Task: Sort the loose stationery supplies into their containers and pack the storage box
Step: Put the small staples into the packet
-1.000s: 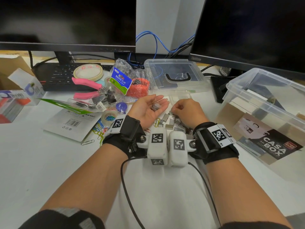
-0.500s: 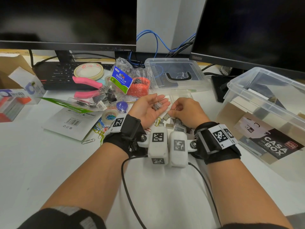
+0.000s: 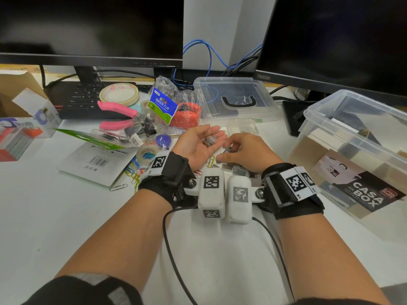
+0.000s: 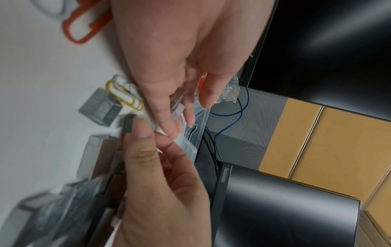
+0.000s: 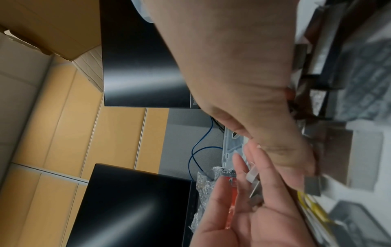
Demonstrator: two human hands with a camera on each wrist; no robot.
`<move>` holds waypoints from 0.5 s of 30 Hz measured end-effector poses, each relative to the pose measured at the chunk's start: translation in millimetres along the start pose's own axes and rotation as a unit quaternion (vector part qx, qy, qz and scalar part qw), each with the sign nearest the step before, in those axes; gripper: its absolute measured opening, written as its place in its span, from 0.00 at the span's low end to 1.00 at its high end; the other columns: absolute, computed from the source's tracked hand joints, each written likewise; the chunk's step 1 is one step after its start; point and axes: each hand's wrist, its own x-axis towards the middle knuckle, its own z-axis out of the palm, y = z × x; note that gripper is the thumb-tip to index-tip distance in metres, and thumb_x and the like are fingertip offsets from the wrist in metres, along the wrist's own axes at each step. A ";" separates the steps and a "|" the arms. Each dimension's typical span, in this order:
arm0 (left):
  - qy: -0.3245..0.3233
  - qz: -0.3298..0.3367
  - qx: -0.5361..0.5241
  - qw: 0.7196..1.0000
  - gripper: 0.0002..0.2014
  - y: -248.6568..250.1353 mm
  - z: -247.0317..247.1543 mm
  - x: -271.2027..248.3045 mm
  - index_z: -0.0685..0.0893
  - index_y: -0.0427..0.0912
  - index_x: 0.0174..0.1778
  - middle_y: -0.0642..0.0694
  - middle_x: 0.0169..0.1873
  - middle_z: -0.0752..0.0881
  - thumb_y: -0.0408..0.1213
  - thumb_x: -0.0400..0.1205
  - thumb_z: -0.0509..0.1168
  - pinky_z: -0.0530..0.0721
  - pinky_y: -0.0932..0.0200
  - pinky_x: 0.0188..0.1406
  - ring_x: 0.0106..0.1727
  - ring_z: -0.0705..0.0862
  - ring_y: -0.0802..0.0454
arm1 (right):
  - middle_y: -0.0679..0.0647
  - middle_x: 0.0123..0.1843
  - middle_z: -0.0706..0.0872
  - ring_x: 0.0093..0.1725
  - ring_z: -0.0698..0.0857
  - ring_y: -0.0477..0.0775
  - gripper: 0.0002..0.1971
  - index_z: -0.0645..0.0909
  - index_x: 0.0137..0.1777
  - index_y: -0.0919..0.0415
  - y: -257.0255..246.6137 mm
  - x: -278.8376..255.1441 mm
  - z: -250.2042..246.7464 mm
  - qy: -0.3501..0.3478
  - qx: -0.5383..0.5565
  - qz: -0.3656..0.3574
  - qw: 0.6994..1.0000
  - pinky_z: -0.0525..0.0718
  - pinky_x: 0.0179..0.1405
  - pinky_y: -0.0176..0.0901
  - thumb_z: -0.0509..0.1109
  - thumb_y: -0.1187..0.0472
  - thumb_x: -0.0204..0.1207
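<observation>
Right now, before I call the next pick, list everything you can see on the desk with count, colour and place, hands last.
Staple strips: several, grey, between the wrists.
Paper clips: many, mixed colours, left of left wrist.
Binder clip bag: one, clear with blue label, centre back.
Pliers: one, pink handles, by the keyboard.
Tape roll: one, cream, on the keyboard.
Box lid: one, clear, behind the hands.
Storage box: one, clear, right.
Monitors: two, black, rear.
Left hand: palm up, grey strips lying on it.
Right hand: pinching one grey strip.
</observation>
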 end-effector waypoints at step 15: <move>-0.008 0.000 0.008 1.000 0.12 0.7 -0.5 0.0 0.80 0.28 0.49 0.32 0.51 0.82 0.33 0.86 0.56 0.83 0.50 0.52 0.49 0.84 0.40 | 0.47 0.37 0.78 0.41 0.77 0.47 0.09 0.84 0.49 0.61 -1.9 0.7 -1.5 0.043 -0.010 -0.014 0.999 0.70 0.32 0.19 0.74 0.61 0.69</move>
